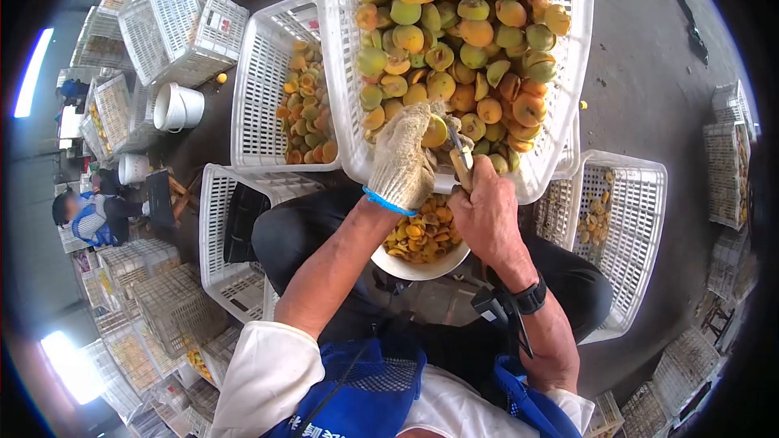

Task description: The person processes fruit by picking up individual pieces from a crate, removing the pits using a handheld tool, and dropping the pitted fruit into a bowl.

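My left hand (pixel 403 154), in a cream knitted glove with a blue cuff, is closed around a yellow peach half (pixel 435 131). My bare right hand (pixel 488 209) grips a pitting knife (pixel 461 164) by its light wooden handle. The knife's metal end is against or right beside the peach half; the exact contact is hidden. Both hands are over the near edge of a white slatted crate (pixel 334 49) full of green and orange peach halves (pixel 462 32). Below them is a white bowl (pixel 419 272) with yellow-orange fruit scraps (pixel 422 234).
To the left is another crate (pixel 243 97) with cut fruit. Crates stand beside my left knee (pixel 213 235) and right knee (pixel 649 235). White buckets (pixel 180 107), stacked crates (pixel 182 300) and a seated person (pixel 105 215) are further left.
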Demonstrator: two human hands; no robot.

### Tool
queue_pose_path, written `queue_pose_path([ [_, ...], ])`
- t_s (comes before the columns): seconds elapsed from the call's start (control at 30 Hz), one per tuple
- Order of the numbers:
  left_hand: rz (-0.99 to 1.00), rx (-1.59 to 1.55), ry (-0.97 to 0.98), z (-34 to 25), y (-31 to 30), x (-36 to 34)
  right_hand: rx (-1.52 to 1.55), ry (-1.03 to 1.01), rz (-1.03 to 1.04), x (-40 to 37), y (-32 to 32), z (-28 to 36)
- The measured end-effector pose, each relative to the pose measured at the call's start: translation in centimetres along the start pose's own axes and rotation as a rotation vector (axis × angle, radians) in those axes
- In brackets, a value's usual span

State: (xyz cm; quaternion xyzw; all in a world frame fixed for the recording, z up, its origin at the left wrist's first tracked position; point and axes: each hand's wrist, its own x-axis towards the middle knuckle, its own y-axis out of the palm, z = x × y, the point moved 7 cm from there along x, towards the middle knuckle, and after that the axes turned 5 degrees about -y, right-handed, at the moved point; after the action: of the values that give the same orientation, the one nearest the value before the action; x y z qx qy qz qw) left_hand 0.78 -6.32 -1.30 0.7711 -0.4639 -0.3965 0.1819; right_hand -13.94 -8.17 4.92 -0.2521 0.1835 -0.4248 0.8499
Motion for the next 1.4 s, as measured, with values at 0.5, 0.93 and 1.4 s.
queue_pose_path([
  [0.5,0.082,-0.298,-0.105,1.3,1.4,-0.6,0.065,-0.057,-0.057,0.1,0.8,-0.9],
  [0.93,0.080,-0.074,0.092,0.5,2.7,-1.5,-0.162,0.073,0.000,0.2,2.1,-0.7],
  [1.4,0.033,0.081,0.161,1.2,0.4,-1.2,0.057,-0.085,0.063,-0.3,2.2,-0.7],
])
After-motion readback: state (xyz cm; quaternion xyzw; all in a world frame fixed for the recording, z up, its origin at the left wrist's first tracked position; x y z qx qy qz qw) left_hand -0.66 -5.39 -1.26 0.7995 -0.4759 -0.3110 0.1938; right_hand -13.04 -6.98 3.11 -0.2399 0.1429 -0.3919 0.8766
